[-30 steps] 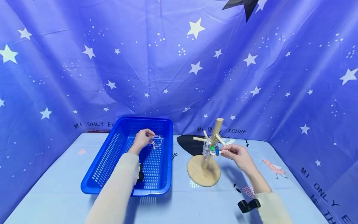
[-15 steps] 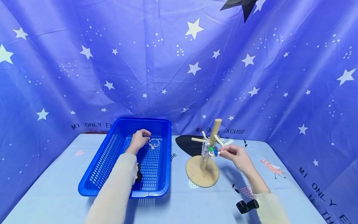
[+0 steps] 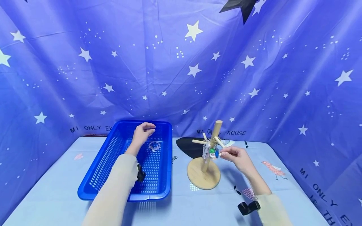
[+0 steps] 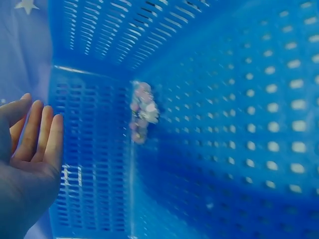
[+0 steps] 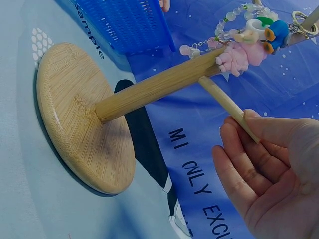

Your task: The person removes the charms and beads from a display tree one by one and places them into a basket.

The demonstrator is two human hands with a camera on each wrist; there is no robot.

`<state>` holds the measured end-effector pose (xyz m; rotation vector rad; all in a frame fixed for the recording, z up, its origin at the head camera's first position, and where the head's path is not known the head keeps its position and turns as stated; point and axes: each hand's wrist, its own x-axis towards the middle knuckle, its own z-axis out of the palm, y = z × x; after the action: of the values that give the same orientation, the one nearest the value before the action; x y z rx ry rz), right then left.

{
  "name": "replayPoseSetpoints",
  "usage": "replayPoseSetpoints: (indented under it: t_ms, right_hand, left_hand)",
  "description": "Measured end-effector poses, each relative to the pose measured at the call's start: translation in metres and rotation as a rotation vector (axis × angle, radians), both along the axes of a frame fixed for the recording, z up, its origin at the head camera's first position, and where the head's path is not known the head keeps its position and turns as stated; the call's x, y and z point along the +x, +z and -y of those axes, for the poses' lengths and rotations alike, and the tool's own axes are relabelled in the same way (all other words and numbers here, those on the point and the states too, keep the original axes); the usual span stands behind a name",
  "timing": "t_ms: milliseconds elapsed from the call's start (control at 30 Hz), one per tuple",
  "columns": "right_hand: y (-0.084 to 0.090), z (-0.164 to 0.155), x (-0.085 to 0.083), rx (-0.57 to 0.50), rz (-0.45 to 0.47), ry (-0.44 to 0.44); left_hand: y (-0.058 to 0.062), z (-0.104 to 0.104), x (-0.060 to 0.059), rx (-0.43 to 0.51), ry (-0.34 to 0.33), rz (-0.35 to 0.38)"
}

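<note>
My left hand (image 3: 141,134) is over the far part of the blue basket (image 3: 82,191), its fingers loosely bent with nothing between them. A pink and white beaded bracelet (image 3: 154,146) lies at the basket's far end, apart from that hand; the left wrist view shows the bracelet (image 4: 143,112) blurred. Between thumb and fingers, my right hand (image 5: 271,169) pinches a peg (image 5: 224,99) of the wooden stand (image 5: 84,119). On the stand hang a beaded strand (image 3: 205,151) and small figure charms (image 5: 277,36) in pink, blue, green and white, with metal rings.
A light blue cloth (image 3: 195,210) with printed birds and shapes covers the table. Behind it hangs a blue-purple star-patterned curtain (image 3: 169,69). The stand's round base (image 3: 203,179) is to the right of the basket. A black wrist device (image 3: 249,207) sits by the right sleeve.
The bracelet hung close to my left fingers and now lies in the basket. My left hand has let go and risen slightly. The right hand stays on the peg.
</note>
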<state>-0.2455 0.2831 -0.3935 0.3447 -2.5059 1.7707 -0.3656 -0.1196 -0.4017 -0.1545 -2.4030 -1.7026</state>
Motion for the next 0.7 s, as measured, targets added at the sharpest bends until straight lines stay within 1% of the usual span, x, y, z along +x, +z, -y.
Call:
replayPoseSetpoints:
  t_ms: [67, 133, 200, 267, 333, 500, 633, 700]
  right_hand:
    - [0.000, 0.000, 0.000, 0.003, 0.000, -0.003]
    - [0.001, 0.000, 0.001, 0.004, -0.001, -0.001]
    - [0.002, 0.000, 0.001, -0.001, -0.004, 0.003]
    - [0.002, 0.000, 0.001, -0.004, -0.006, 0.012]
    - [0.003, 0.000, 0.001, -0.011, -0.005, 0.011]
    - [0.004, 0.000, 0.001, -0.008, -0.007, 0.007]
    - [0.002, 0.000, 0.001, -0.010, -0.010, 0.012]
    - [0.002, 0.000, 0.001, -0.014, -0.007, 0.019]
  left_hand:
    - [0.004, -0.002, 0.000, 0.046, -0.028, -0.008]
    - [0.010, -0.004, -0.001, 0.113, -0.051, -0.021]
    - [0.016, -0.007, -0.001, 0.189, -0.079, -0.039]
    - [0.023, -0.010, 0.001, 0.244, -0.105, -0.055]
    - [0.031, -0.014, 0.003, 0.272, -0.131, -0.064]
    - [0.051, -0.026, 0.011, 0.298, -0.202, -0.088]
    - [0.068, -0.037, 0.022, 0.331, -0.245, -0.145]
    - [0.078, -0.042, 0.030, 0.348, -0.260, -0.171]
